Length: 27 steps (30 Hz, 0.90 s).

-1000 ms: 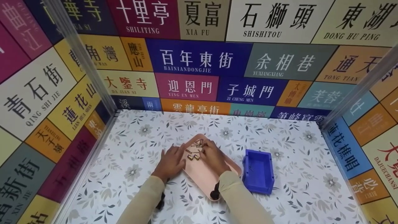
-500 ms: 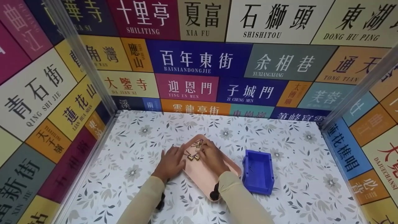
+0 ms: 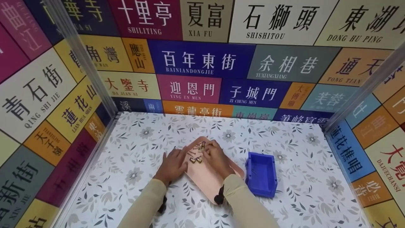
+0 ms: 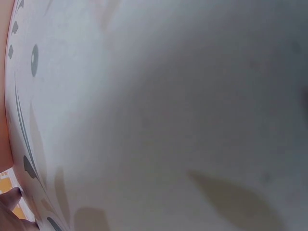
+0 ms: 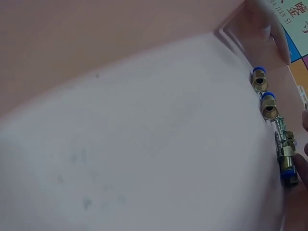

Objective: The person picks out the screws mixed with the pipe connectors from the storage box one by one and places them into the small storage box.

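A pink tray (image 3: 202, 180) lies diagonally on the table, holding several screws (image 3: 191, 149) and brass fittings (image 3: 196, 160). In the right wrist view, the fittings (image 5: 269, 107) have blue collars, and threaded screws (image 5: 279, 137) lie beside them. My left hand (image 3: 172, 166) holds the tray's left rim, thumb on the inner side. My right hand (image 3: 218, 158) reaches into the tray, its bent fingers among the small parts near the far corner. One fingertip touches or nearly touches a fitting there; whether anything is pinched is hidden.
A blue bin (image 3: 261, 174) stands right of the tray, with a small thin dark item inside. Flower-patterned cloth (image 3: 133, 142) covers the table. Sign-covered walls (image 3: 202, 60) enclose the back and both sides.
My right fingertips have shifted slightly among the parts, and some screws and fittings near them lie differently. My left hand stays at the rim. The head view has shifted a little.
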{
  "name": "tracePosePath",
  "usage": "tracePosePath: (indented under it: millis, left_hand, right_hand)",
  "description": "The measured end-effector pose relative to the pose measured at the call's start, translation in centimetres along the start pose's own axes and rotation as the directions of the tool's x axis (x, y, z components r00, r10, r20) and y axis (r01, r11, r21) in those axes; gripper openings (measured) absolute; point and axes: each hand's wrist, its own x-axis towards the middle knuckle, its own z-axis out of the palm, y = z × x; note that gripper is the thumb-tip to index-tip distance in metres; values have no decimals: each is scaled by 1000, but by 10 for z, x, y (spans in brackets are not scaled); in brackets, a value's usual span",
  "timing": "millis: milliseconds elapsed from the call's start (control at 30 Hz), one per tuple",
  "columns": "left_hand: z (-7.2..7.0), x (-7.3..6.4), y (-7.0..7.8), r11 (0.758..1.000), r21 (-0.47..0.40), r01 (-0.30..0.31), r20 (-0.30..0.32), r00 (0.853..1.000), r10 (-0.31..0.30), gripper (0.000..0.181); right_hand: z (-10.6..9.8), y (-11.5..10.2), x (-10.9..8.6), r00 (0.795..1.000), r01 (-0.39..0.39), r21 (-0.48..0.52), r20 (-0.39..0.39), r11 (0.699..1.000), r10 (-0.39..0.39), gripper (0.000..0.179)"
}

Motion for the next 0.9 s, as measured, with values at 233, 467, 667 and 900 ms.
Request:
tracePosePath:
  millis: [233, 467, 667, 900]
  left_hand:
    - [2, -1, -3, 999, 12, -51, -49, 997, 52, 70]
    - [1, -1, -2, 999, 3, -51, -36, 998, 51, 70]
    - [1, 1, -1, 1000, 3, -30, -19, 999, 30, 71]
    - [3, 1, -1, 1000, -9, 6, -18, 1000, -6, 73]
  right_hand:
    - [-16, -9, 5, 997, 52, 40, -54, 998, -50, 12]
    - [-42, -17, 13, 994, 51, -5, -99, 999, -51, 12]
    - [-63, -15, 14, 985, 65, -37, -157, 997, -70, 10]
    - [-94, -13, 13, 980, 47, -24, -191, 999, -50, 10]
